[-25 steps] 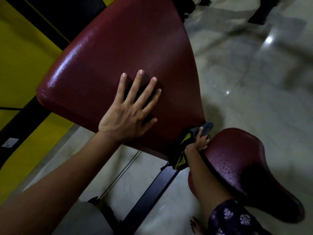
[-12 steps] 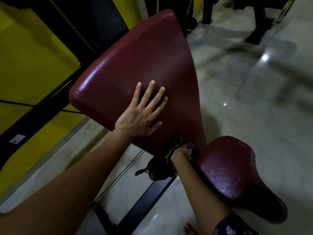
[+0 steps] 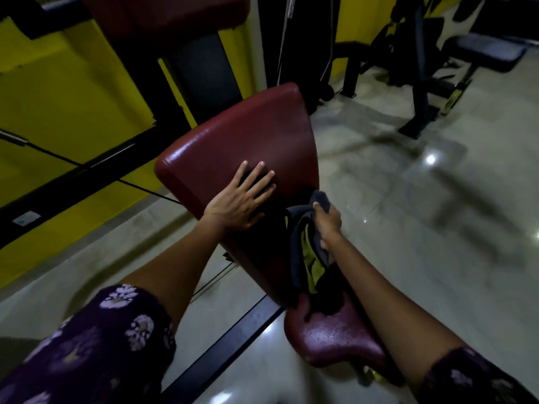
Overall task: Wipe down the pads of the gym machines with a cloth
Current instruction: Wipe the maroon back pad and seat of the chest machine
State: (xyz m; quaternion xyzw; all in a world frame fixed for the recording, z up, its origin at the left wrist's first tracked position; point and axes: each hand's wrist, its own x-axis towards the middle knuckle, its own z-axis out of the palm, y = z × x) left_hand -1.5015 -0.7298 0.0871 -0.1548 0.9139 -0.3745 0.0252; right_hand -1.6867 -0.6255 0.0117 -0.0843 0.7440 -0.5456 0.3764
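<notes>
On the tilted maroon back pad point(image 3: 239, 135), the left hand point(image 3: 239, 199) lies flat, fingers straight and spread, palm pressing the vinyl near its lower left edge. It grips nothing, it only braces.

The right hand point(image 3: 328, 221) has its fingers curled tight round a bunched dark cloth point(image 3: 306, 246) with yellow showing in the folds. The cloth sits at the pad's lower right edge, and its loose end hangs down toward the seat pad point(image 3: 329, 336) below (whether it touches the seat is hard to tell in the shadow).

Step in hand, as I read it: wiping the back pad's lower portion.
- Spread the cloth out under the palm. A bunched wad gives little contact area.
- Work in overlapping strokes, top of the pad downward, so grime goes one way.
- Keep the left hand braced, but shift it off each patch so that area gets wiped too.
- The seat pad shows droplets, so it probably needs a pass next.

Pose: both forearms reach forward and down, left wrist extended onto the pad, right wrist roughly straight with the knuckles facing right. Floral sleeves point(image 3: 96, 345) ride at the elbows.
</notes>
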